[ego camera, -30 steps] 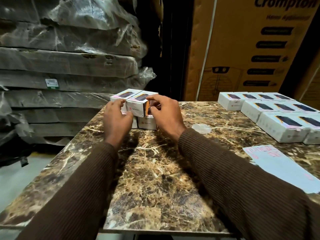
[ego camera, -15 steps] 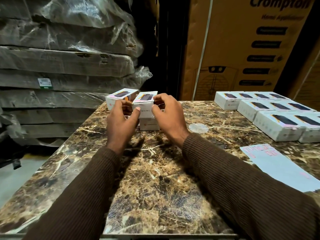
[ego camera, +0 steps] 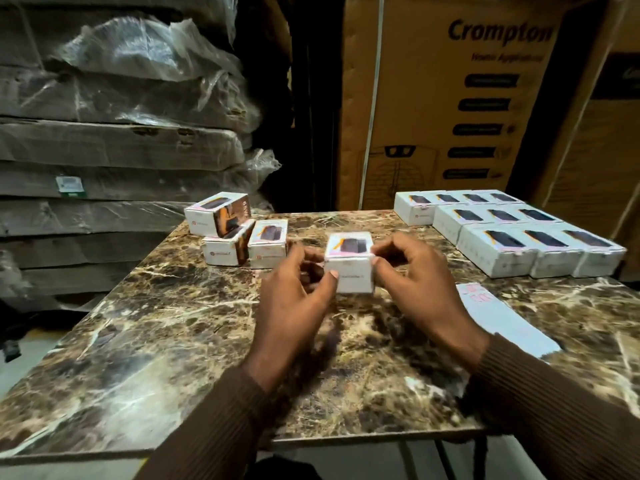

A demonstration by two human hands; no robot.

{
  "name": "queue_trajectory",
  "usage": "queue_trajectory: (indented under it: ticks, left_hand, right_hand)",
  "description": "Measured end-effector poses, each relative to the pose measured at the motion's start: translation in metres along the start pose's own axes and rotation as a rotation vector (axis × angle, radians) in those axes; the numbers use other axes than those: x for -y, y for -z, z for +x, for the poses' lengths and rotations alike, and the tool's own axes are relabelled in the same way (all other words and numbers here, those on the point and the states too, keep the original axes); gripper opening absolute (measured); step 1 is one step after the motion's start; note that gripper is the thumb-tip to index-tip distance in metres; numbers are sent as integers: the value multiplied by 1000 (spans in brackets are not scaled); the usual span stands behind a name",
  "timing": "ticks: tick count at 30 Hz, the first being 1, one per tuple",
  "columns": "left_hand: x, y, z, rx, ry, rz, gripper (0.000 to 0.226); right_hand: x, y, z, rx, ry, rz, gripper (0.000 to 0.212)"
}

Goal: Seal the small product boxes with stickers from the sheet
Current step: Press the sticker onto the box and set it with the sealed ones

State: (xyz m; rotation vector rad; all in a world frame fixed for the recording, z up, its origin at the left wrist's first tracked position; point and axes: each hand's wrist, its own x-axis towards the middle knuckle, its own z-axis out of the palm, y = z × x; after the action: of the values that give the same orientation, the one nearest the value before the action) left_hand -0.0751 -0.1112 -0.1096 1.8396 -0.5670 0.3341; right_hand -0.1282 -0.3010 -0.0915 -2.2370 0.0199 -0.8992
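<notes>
A small white product box (ego camera: 349, 268) with a dark phone picture on top is held above the middle of the marble table (ego camera: 173, 341). My left hand (ego camera: 298, 299) grips its left side with thumb and fingers. My right hand (ego camera: 415, 285) pinches its right side. The pale sticker sheet (ego camera: 502, 320) lies flat on the table to the right of my right hand. Three more small boxes (ego camera: 239, 233) sit at the far left of the table, one stacked on another.
Several white boxes (ego camera: 509, 230) stand in neat rows at the far right of the table. Plastic-wrapped flat cartons (ego camera: 114, 143) are stacked to the left. A large brown Crompton carton (ego camera: 450, 98) stands behind the table.
Both hands lifted one box off the stack at the far left and brought it right and nearer, to the table's middle. The remaining boxes stayed behind.
</notes>
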Motion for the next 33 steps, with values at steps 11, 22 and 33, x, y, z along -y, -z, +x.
queue_trajectory:
  ticks: [11,22,33]
  left_hand:
    - [-11,-11,-38,129,20,46,14]
    - [11,-30,40,106,202,38,15]
    - [7,-44,24,2,8,-20,21]
  right_hand:
    - [-27,32,-42,78,-87,42,10]
    - [-43,20,27,278,-226,37,12]
    - [-47,21,17,148,-42,69,29]
